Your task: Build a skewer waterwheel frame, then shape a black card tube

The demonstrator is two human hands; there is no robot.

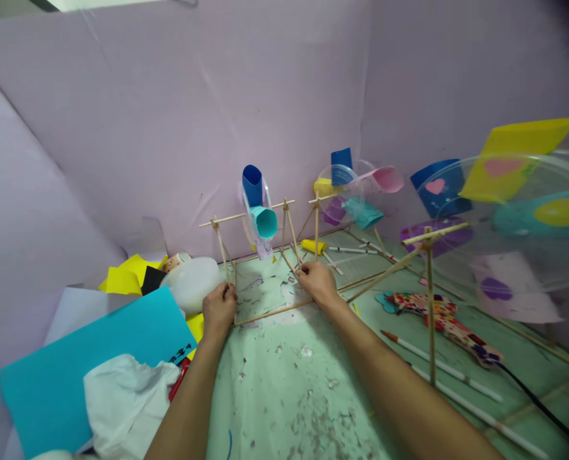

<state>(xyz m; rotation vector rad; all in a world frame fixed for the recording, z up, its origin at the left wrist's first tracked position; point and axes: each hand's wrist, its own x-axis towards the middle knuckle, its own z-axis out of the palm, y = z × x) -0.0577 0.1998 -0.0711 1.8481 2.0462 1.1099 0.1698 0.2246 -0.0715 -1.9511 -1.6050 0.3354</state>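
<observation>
Toward the desk's [284,383] back edge, the left hand [220,309] and right hand [317,281] pinch the stick frame [272,314] bearing a wheel [259,216].

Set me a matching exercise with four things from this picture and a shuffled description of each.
1. left hand
2. right hand
3. large sheet
4. patterned tool

A. turquoise, partly under a crumpled white bundle
B. beside the whitish dome
C. trailing a black cord
D. at the stick frame, right of the blue-and-turquoise wheel

Pairs: 1-B, 2-D, 3-A, 4-C
</observation>
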